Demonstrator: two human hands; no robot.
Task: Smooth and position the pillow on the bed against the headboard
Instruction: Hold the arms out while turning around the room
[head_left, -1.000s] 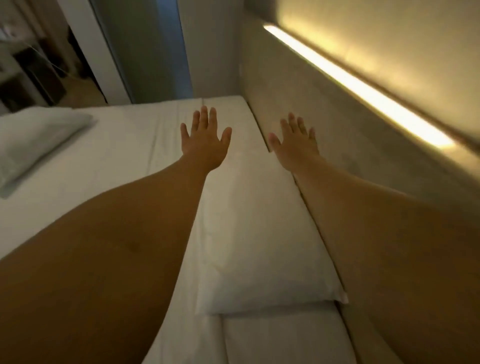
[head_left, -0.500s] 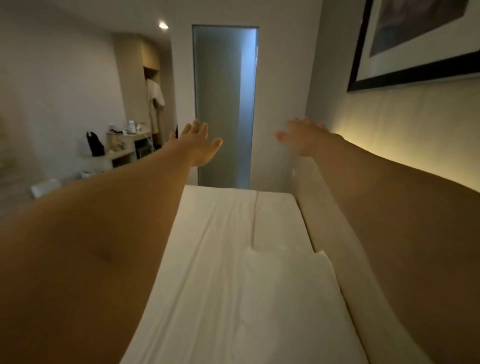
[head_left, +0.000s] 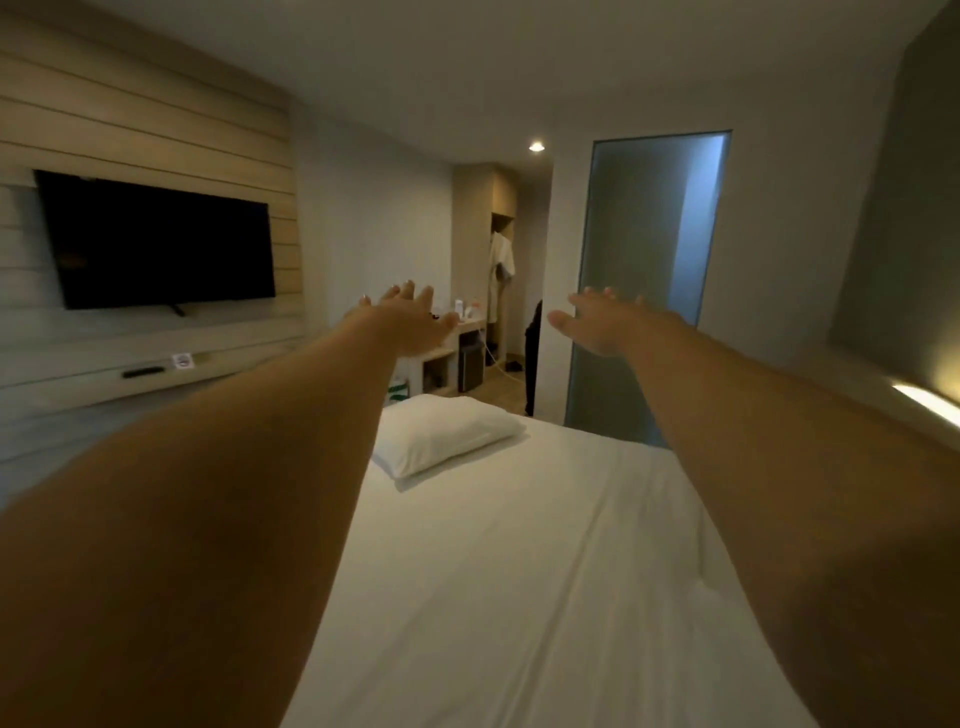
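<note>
A white pillow (head_left: 447, 434) lies on the far left part of the white bed (head_left: 545, 571), away from the lit headboard (head_left: 924, 400) at the right edge. Both my arms stretch forward above the bed. My left hand (head_left: 410, 322) is raised with fingers spread and holds nothing. My right hand (head_left: 597, 325) is also raised, palm down, fingers apart and empty. Neither hand touches the pillow. The pillow I pressed earlier against the headboard is out of view.
A black television (head_left: 156, 244) hangs on the panelled wall at left, with a shelf (head_left: 145, 371) under it. A frosted glass door (head_left: 644, 280) stands beyond the bed. A desk (head_left: 457, 353) and an open closet with a hanging garment (head_left: 501, 270) are at the back.
Both hands lifted off the pillow by the headboard and rose into the air. My view swung up and left from the headboard toward the room, bringing the second pillow into sight.
</note>
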